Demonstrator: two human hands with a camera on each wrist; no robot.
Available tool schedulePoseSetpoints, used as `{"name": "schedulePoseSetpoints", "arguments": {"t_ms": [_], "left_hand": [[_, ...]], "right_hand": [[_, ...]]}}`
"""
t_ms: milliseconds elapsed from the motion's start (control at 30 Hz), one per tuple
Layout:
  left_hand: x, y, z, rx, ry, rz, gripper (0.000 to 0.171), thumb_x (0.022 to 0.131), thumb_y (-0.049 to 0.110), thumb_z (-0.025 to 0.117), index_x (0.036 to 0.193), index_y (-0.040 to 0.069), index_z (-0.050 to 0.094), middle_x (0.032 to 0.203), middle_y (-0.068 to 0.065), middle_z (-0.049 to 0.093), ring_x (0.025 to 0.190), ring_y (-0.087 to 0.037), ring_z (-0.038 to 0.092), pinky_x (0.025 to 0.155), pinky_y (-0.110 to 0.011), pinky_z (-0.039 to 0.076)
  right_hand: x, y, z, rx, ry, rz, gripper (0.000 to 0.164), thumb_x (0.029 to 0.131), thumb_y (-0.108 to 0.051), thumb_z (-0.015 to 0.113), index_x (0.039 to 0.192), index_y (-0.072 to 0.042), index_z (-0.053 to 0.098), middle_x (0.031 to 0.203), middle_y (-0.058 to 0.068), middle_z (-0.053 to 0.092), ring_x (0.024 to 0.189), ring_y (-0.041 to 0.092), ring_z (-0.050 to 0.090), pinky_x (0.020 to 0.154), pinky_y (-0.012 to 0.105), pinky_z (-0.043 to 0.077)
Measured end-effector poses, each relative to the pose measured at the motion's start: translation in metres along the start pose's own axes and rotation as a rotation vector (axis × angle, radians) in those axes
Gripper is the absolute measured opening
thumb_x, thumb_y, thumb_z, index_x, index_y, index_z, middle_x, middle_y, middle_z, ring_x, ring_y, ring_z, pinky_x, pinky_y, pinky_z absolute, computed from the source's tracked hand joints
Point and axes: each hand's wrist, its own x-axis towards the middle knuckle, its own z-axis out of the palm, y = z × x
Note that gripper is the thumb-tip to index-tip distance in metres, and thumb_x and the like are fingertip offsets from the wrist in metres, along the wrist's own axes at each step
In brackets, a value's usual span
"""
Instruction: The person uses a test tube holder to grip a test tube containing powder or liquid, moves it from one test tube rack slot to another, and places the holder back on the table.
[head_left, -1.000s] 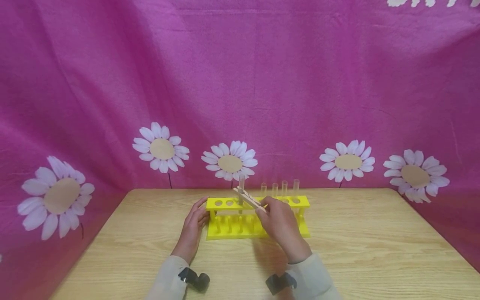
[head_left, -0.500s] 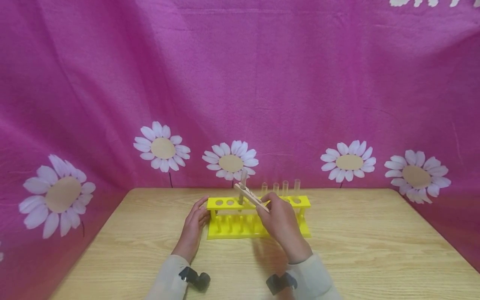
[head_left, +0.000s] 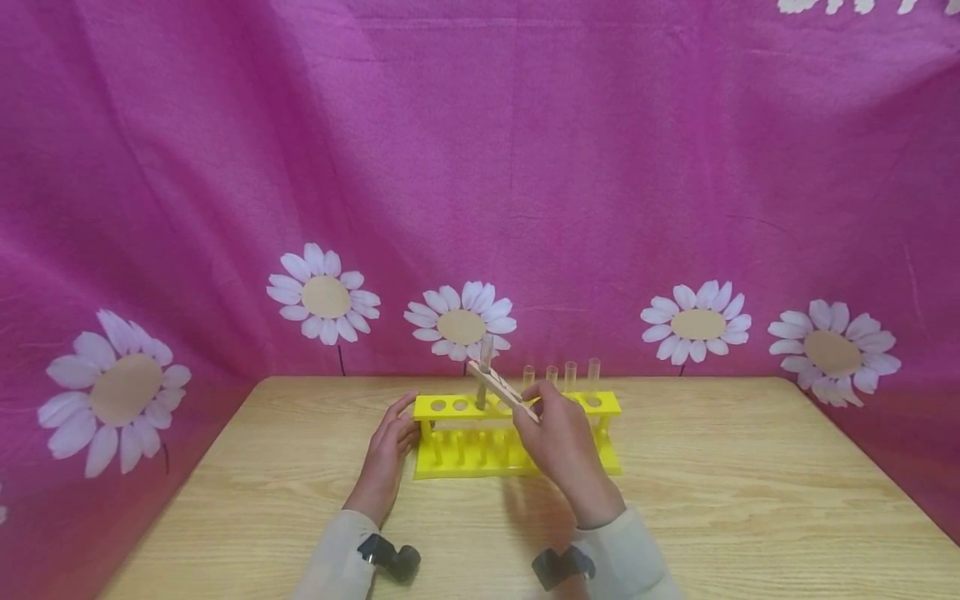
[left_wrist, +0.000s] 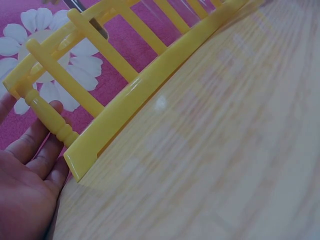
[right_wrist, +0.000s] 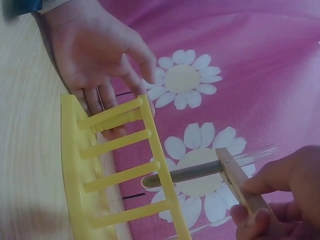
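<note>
In the head view my right hand [head_left: 562, 446] pinches a wooden test tube holder [head_left: 501, 387], clothespin-like, slanting up to the left. Its jaws clamp an upright test tube [head_left: 487, 354]. In the right wrist view this test tube [right_wrist: 192, 173] has dark liquid in its lower part, and its rounded bottom reaches just below the top rail of the yellow test tube rack [right_wrist: 70, 165]. My left hand [head_left: 386, 454] rests at the rack's left end. Its fairly straight fingers [left_wrist: 31, 142] touch the end post and reach behind it in the left wrist view.
Several clear test tubes [head_left: 571, 375] stand in the rack's right half, partly behind my right hand. Several pegs [head_left: 460, 448] rise from the rack's base. The wooden table [head_left: 712, 467] meets a magenta cloth [head_left: 585, 208] with daisies behind and at the sides.
My right hand has raised the clamped test tube slightly, so its bottom is higher in the rack. The tube tilted a little midway and is straighter now. My left hand stays in place.
</note>
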Motion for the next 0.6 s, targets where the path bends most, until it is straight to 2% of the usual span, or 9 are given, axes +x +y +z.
{"name": "schedulePoseSetpoints", "arguments": {"t_ms": [300, 600], "left_hand": [[0.0019, -0.0027, -0.0024, -0.012, -0.025, 0.021, 0.054, 0.099, 0.038, 0.044, 0.147, 0.016, 0.037, 0.144, -0.013, 0.042, 0.131, -0.029, 0.041, 0.115, -0.045, 0.024], [0.0011, -0.001, -0.0012, -0.01, -0.008, 0.01, 0.051, 0.099, 0.037, 0.043, 0.146, 0.018, 0.04, 0.143, -0.01, 0.043, 0.13, -0.028, 0.043, 0.115, -0.045, 0.025]], "right_hand": [[-0.0012, -0.0016, -0.0014, -0.004, 0.056, -0.06, 0.017, 0.088, -0.014, 0.065, 0.102, -0.006, 0.059, 0.076, 0.007, 0.057, 0.055, 0.016, 0.046, 0.043, 0.024, 0.04], [-0.0015, -0.0044, -0.0053, 0.003, 0.08, -0.056, 0.018, 0.088, -0.016, 0.065, 0.103, -0.006, 0.061, 0.078, 0.007, 0.059, 0.052, 0.015, 0.045, 0.042, 0.025, 0.039]]}}
